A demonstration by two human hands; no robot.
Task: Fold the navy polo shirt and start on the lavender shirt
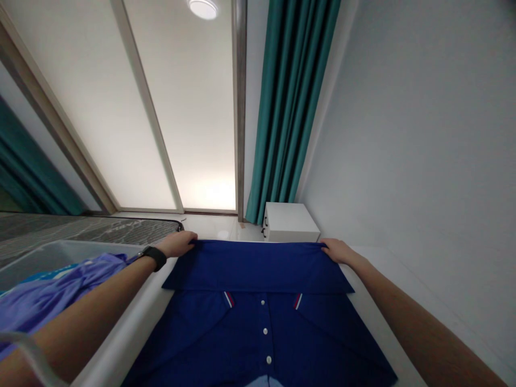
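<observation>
Along the blue garment's (258, 267) folded top edge, both hands, well apart.

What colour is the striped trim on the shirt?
Red and white trim on the dark blue shirt, clearest in the head view.

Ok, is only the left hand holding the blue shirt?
No, the left hand and the right hand each grip one end of the blue shirt's far edge.

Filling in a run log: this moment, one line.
left hand: holding blue garment by far edge | right hand: same edge | garment: far part folded over | left side: bin, purple cloth
</observation>
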